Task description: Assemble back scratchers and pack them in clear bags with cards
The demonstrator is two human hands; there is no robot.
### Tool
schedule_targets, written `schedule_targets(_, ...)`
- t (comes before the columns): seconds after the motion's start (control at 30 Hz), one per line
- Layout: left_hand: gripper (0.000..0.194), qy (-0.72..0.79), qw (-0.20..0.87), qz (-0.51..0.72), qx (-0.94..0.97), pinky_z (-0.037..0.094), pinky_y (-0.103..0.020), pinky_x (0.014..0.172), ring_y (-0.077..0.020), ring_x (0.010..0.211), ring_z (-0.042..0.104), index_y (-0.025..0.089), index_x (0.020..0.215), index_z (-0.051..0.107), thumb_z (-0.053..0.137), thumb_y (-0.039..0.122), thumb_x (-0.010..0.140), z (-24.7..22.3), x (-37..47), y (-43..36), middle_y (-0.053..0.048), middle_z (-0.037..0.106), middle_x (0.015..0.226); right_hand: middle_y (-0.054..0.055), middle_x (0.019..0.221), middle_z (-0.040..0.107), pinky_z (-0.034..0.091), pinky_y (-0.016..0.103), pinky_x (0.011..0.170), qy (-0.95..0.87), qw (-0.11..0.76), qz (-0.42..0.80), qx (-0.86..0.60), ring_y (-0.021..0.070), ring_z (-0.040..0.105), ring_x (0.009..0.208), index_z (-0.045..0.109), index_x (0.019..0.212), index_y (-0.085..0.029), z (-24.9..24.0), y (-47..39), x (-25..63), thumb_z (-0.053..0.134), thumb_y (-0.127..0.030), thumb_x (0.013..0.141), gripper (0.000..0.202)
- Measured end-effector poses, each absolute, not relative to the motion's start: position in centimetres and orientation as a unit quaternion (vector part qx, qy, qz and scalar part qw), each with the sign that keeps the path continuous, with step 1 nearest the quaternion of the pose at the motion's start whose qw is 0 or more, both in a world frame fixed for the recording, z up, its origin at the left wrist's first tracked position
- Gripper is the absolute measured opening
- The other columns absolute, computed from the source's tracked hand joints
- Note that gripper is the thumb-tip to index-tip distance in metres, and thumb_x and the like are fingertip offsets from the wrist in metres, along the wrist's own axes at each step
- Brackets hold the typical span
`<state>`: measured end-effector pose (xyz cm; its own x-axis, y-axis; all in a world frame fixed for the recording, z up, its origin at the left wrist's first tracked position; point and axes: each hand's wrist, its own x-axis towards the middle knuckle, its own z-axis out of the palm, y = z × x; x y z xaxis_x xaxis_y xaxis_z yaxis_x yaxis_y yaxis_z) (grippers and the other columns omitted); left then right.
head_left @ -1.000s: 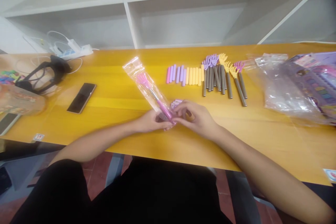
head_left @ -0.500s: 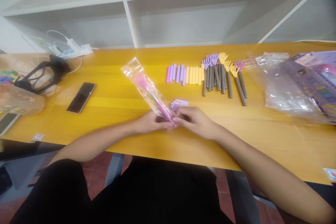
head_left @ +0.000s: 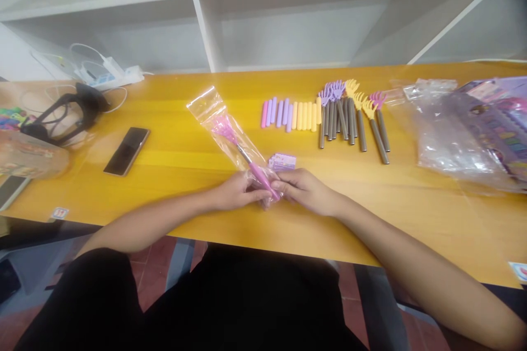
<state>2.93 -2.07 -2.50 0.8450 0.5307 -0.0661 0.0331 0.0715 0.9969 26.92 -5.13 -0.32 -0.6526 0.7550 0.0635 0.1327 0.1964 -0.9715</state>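
Note:
A pink back scratcher [head_left: 258, 175] with a metal shaft lies inside a clear plastic bag [head_left: 201, 104], its claw end pointing up and left. My left hand [head_left: 234, 191] is closed on the bag and the lower handle, thumb on top. With pinched fingers, my right hand [head_left: 302, 191] grips the bag at the handle's bottom end. Just beyond the hands lies a small stack of purple printed cards [head_left: 282, 162]. Further back is a row of pink, purple and yellow handle tubes [head_left: 302, 115]. Beside them sit several claw heads on metal shafts [head_left: 340, 115].
Clear plastic bags [head_left: 448, 137] and a purple printed package [head_left: 502, 131] lie at the right. On the left are a phone [head_left: 127, 151], black straps [head_left: 66, 112], a plastic tub [head_left: 33, 153] and a power strip [head_left: 119, 78]. White shelving [head_left: 288, 27] stands behind the table.
The handle end and bag bottom have shifted slightly right between my hands. My left thumb still lies over the handle, and both hands keep their grip.

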Motion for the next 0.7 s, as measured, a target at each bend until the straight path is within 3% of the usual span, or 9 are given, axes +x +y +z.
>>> schedule_targets(0.17,0.031,0.205,0.683,0.172,0.680,0.065,-0.033,0.082,-0.0190,0.084,0.078,0.019,0.111,0.076,0.071,0.049,0.103,-2.47,2.64,-1.97,-0.008,0.078,0.094,0.001,0.083,0.074,0.050,0.025,0.063,-0.724,0.277,0.557,-0.300,0.0105,0.055,0.059,0.075,0.094,-0.019,-0.90,-5.06,27.21,0.052,-0.057,0.112,0.047)
schedule_targets(0.33,0.033,0.212,0.678,0.156,0.686,0.065,-0.033,0.081,-0.0193,0.084,0.078,0.019,0.111,0.076,0.069,0.050,0.104,-2.17,2.46,-1.69,-0.008,0.078,0.093,0.002,0.091,0.077,0.053,0.027,0.066,-0.718,0.271,0.566,-0.301,0.0114,0.058,0.061,0.072,0.093,-0.020,-0.88,-5.08,27.23,0.053,-0.058,0.111,0.047)
schedule_targets(0.53,0.034,0.203,0.682,0.143,0.688,0.065,-0.035,0.082,-0.0205,0.086,0.078,0.018,0.111,0.076,0.067,0.050,0.105,-2.21,2.30,-1.57,-0.010,0.077,0.095,0.002,0.087,0.073,0.053,0.026,0.066,-0.721,0.260,0.567,-0.302,0.0118,0.058,0.063,0.070,0.093,-0.020,-0.73,-5.12,27.41,0.052,-0.060,0.111,0.048)
schedule_targets(0.7,0.031,0.190,0.687,0.147,0.685,0.067,-0.035,0.081,-0.0185,0.088,0.077,0.017,0.118,0.071,0.069,0.044,0.104,-2.08,2.35,-1.73,-0.012,0.073,0.112,0.004,0.092,0.074,0.051,0.024,0.064,-0.737,0.234,0.566,-0.286,0.0103,0.057,0.063,0.070,0.097,-0.017,-0.50,-5.04,27.68,0.049,-0.054,0.114,0.046)
